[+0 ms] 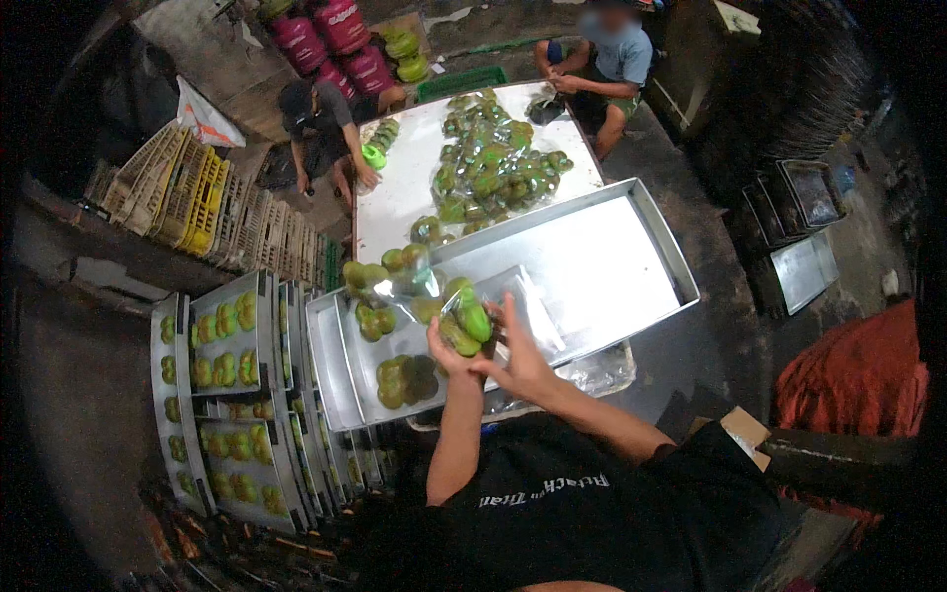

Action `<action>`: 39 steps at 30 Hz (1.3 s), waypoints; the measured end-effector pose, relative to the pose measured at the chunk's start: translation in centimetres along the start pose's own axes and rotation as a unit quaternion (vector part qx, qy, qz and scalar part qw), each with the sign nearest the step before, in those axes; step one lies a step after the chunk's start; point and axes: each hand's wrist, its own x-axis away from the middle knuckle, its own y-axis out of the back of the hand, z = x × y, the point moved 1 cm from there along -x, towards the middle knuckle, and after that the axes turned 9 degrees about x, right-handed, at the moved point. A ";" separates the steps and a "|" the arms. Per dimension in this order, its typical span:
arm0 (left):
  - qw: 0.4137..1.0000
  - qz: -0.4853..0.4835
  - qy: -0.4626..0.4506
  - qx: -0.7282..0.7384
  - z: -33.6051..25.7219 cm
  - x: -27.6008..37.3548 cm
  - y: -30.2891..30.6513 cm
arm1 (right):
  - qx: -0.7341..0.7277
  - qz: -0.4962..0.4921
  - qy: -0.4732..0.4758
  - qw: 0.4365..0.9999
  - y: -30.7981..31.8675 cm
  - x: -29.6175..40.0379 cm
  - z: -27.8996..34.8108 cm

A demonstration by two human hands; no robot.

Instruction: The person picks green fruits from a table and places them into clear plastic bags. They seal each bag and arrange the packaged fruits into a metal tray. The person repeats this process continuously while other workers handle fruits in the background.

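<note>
My left hand cradles a cluster of green buns in what looks like a clear plastic bag, over a long metal tray. Close on its right is my right hand, slightly blurred, with fingers apart and the thumb near my left wrist. Clear plastic sheets or bags lie on the tray beside it. More green-brown bun clusters sit in the tray's left part. Just beyond my left hand, shiny clear plastic covers some buns.
A white table holds a heap of bagged buns. Two people sit at its far side. Upright-looking racked trays of buns stand at left, near stacked plastic crates. Red fabric-like material lies at right.
</note>
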 end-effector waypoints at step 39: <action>0.704 -0.054 0.093 -0.702 2.1 4.6 7.8 | 0.128 0.149 -0.312 0.929 -5.8 -0.9 -23.0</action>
